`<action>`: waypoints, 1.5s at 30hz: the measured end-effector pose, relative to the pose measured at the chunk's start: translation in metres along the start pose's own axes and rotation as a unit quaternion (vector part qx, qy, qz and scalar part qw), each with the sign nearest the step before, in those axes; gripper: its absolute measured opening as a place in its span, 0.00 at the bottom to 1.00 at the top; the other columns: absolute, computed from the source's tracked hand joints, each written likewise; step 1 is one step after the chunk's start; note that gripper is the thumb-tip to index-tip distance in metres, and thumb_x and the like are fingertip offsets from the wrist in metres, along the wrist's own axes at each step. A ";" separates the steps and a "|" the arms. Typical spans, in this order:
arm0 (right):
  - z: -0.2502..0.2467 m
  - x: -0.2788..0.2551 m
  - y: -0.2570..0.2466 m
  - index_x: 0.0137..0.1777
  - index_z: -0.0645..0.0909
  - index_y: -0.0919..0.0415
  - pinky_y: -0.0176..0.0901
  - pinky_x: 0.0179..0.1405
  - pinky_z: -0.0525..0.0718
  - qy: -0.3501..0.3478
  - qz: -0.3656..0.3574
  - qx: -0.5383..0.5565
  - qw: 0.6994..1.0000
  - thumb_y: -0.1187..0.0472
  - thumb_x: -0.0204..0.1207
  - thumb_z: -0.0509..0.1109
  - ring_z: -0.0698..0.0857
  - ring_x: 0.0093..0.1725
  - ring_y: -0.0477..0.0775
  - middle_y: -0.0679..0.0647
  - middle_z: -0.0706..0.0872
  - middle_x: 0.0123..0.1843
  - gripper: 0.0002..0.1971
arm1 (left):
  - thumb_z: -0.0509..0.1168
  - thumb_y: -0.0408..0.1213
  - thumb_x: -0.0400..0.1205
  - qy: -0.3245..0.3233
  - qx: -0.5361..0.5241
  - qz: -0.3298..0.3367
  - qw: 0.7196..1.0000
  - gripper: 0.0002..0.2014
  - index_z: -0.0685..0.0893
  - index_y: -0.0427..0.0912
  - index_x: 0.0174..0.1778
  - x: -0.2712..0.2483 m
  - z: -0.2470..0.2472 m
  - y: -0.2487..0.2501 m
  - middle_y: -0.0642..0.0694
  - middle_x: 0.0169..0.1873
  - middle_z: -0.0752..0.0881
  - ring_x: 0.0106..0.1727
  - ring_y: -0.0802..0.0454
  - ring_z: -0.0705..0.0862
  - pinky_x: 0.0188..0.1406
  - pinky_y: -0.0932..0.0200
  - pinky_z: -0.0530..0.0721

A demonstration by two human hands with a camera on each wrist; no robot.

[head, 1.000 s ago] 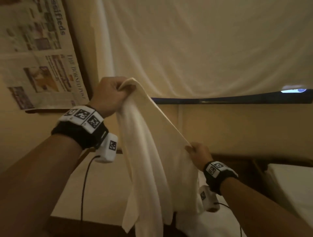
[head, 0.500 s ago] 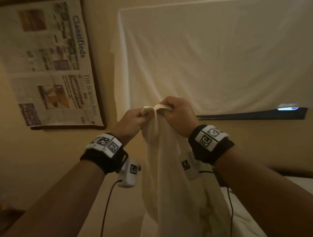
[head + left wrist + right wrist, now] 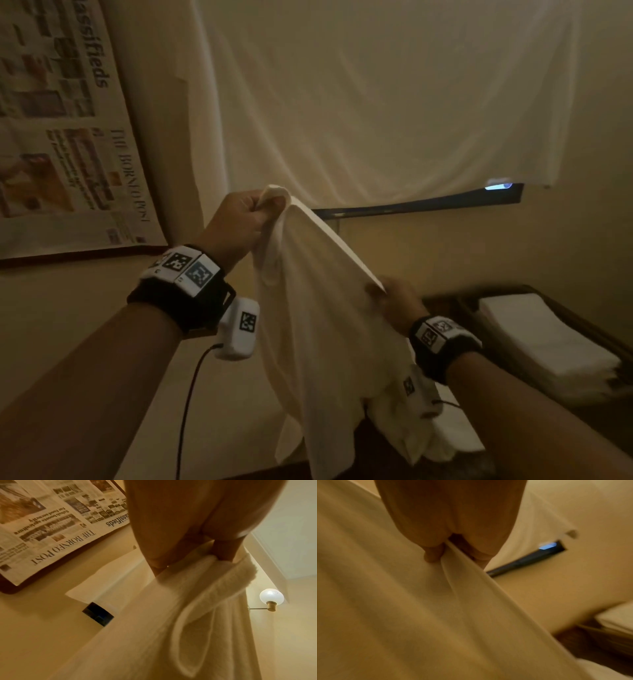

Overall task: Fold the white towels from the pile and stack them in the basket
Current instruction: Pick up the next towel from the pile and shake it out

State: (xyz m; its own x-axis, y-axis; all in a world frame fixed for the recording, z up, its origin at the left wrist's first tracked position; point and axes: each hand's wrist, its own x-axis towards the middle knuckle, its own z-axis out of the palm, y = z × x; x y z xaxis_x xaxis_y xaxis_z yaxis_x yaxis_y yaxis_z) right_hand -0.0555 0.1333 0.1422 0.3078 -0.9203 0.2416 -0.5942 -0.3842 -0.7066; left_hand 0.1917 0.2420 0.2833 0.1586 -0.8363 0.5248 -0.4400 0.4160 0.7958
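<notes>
1. up in front of the wall sheet (image 3: 376,102), a white towel (image 3: 318,335) hangs in the air, held at two points of its top edge.
2. left hand (image 3: 239,222) is the higher grip, fingers curled tight round a bunched corner.
3. right hand (image 3: 397,301), lower, pinches the edge between thumb and fingers.
4. low on the right, folded towels (image 3: 541,339) sit stacked in a dark basket (image 3: 582,329).
5. a newspaper (image 3: 61,130) hangs on the wall at left.
</notes>
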 end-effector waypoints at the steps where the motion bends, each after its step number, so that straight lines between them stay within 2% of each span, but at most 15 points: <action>1: 0.002 -0.004 0.013 0.48 0.86 0.57 0.51 0.47 0.85 0.015 0.022 -0.007 1.000 0.57 0.84 0.64 0.87 0.45 0.57 0.57 0.89 0.44 0.10 | 0.66 0.54 0.81 -0.009 -0.008 -0.016 1.000 0.25 0.87 0.31 0.52 -0.005 -0.008 -0.003 0.30 0.46 0.89 0.46 0.43 0.86 0.55 0.34 0.84; 5: -0.013 -0.002 0.011 0.55 0.85 0.64 0.45 0.51 0.78 0.142 0.064 0.005 0.988 0.71 0.79 0.62 0.85 0.54 0.64 0.63 0.88 0.51 0.12 | 0.67 0.56 0.79 -0.068 -0.059 -0.075 0.993 0.18 0.91 0.48 0.53 -0.023 -0.020 -0.011 0.37 0.50 0.91 0.54 0.37 0.89 0.60 0.31 0.84; 9: -0.036 0.008 -0.045 0.54 0.86 0.59 0.41 0.47 0.81 0.242 0.019 0.125 0.962 0.74 0.74 0.62 0.84 0.50 0.58 0.56 0.87 0.47 0.17 | 0.65 0.54 0.76 -0.092 -0.079 -0.078 0.989 0.16 0.91 0.47 0.45 -0.030 -0.001 0.000 0.33 0.47 0.90 0.46 0.38 0.87 0.56 0.30 0.83; 13: -0.059 0.001 -0.096 0.50 0.88 0.52 0.17 0.35 0.73 0.216 -0.126 0.088 0.964 0.69 0.76 0.68 0.82 0.40 0.40 0.44 0.86 0.41 0.12 | 0.70 0.52 0.79 -0.087 -0.116 -0.046 0.988 0.16 0.90 0.43 0.49 -0.026 0.029 0.012 0.30 0.48 0.89 0.47 0.39 0.86 0.54 0.32 0.84; 15: -0.073 -0.003 -0.111 0.47 0.88 0.51 0.18 0.32 0.72 0.197 -0.181 0.039 0.963 0.62 0.76 0.71 0.80 0.37 0.33 0.40 0.85 0.38 0.06 | 0.71 0.51 0.78 -0.069 -0.139 -0.019 0.988 0.11 0.92 0.49 0.48 -0.023 0.046 0.018 0.33 0.49 0.90 0.49 0.40 0.87 0.54 0.36 0.85; 17: -0.087 -0.006 -0.119 0.42 0.88 0.54 0.20 0.30 0.74 0.183 -0.205 0.038 0.961 0.60 0.76 0.74 0.80 0.35 0.34 0.42 0.85 0.36 0.03 | 0.71 0.47 0.79 -0.050 -0.162 0.012 0.985 0.10 0.91 0.52 0.54 -0.020 0.060 0.024 0.42 0.53 0.91 0.57 0.47 0.88 0.58 0.44 0.87; 18: -0.093 -0.005 -0.120 0.40 0.87 0.55 0.22 0.29 0.74 0.184 -0.215 0.036 0.958 0.60 0.75 0.74 0.79 0.33 0.35 0.44 0.84 0.34 0.04 | 0.70 0.47 0.80 -0.043 -0.166 0.019 0.985 0.12 0.89 0.50 0.58 -0.019 0.067 0.027 0.46 0.56 0.90 0.60 0.51 0.88 0.60 0.49 0.86; 20: -0.105 -0.005 -0.117 0.36 0.86 0.58 0.25 0.28 0.73 0.197 -0.225 0.016 0.954 0.59 0.74 0.75 0.77 0.31 0.37 0.48 0.84 0.32 0.06 | 0.66 0.48 0.80 -0.055 -0.157 0.010 0.986 0.17 0.89 0.43 0.59 -0.018 0.082 0.033 0.42 0.55 0.90 0.57 0.50 0.88 0.60 0.46 0.87; 24: -0.124 -0.011 -0.095 0.35 0.85 0.60 0.24 0.27 0.71 0.192 -0.195 0.004 0.962 0.58 0.73 0.76 0.75 0.30 0.39 0.50 0.83 0.31 0.09 | 0.64 0.45 0.86 -0.107 -0.089 -0.011 0.990 0.13 0.89 0.40 0.50 -0.009 0.111 0.038 0.35 0.44 0.90 0.43 0.45 0.87 0.50 0.36 0.87; 29: -0.123 -0.035 -0.056 0.38 0.83 0.55 0.29 0.30 0.73 0.165 -0.173 0.002 0.971 0.53 0.82 0.67 0.78 0.31 0.40 0.45 0.82 0.32 0.12 | 0.63 0.45 0.87 -0.081 0.001 0.033 0.996 0.20 0.84 0.28 0.44 -0.001 0.141 0.048 0.37 0.33 0.82 0.34 0.48 0.79 0.35 0.37 0.83; 32: -0.106 -0.043 -0.007 0.47 0.86 0.60 0.44 0.40 0.78 0.108 -0.081 -0.031 0.990 0.48 0.84 0.63 0.84 0.41 0.51 0.53 0.88 0.41 0.17 | 0.60 0.46 0.88 -0.064 0.008 0.006 0.998 0.22 0.82 0.25 0.45 -0.002 0.156 0.053 0.38 0.32 0.80 0.32 0.49 0.77 0.32 0.48 0.79; 37: -0.090 -0.065 0.126 0.51 0.87 0.59 0.41 0.42 0.75 0.075 0.092 -0.034 0.992 0.60 0.83 0.64 0.87 0.50 0.62 0.59 0.89 0.46 0.09 | 0.62 0.45 0.87 -0.014 -0.006 -0.055 0.998 0.17 0.86 0.35 0.43 -0.006 0.141 0.051 0.41 0.34 0.85 0.34 0.49 0.84 0.36 0.50 0.85; 40: -0.098 -0.080 0.161 0.55 0.85 0.59 0.46 0.49 0.78 0.097 0.171 0.006 0.981 0.67 0.83 0.61 0.85 0.57 0.64 0.60 0.88 0.51 0.11 | 0.64 0.42 0.86 -0.010 -0.009 -0.096 0.995 0.12 0.88 0.38 0.44 -0.018 0.124 0.047 0.41 0.34 0.85 0.35 0.47 0.82 0.35 0.52 0.83; 42: -0.108 -0.072 0.152 0.54 0.85 0.62 0.44 0.49 0.76 0.146 0.141 0.037 0.978 0.68 0.82 0.60 0.84 0.57 0.63 0.62 0.88 0.54 0.11 | 0.65 0.42 0.85 -0.032 -0.020 -0.121 0.992 0.11 0.88 0.38 0.48 -0.029 0.115 0.044 0.37 0.37 0.85 0.36 0.46 0.83 0.36 0.50 0.83; 45: -0.120 -0.052 0.096 0.56 0.85 0.62 0.36 0.45 0.70 0.163 0.019 0.037 0.986 0.68 0.79 0.64 0.84 0.54 0.59 0.59 0.89 0.53 0.11 | 0.66 0.46 0.83 -0.070 -0.023 -0.129 0.989 0.13 0.89 0.40 0.52 -0.043 0.109 0.045 0.29 0.49 0.88 0.47 0.34 0.87 0.51 0.35 0.86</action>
State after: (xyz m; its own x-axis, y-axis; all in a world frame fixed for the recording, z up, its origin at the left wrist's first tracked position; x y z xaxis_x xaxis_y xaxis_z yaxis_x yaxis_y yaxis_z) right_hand -0.2178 0.1349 0.1415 0.0252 -0.9133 0.4066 -0.5404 -0.3546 -0.7631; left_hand 0.0683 0.2578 0.2633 0.1351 -0.9565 0.2587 -0.3591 0.1961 0.9125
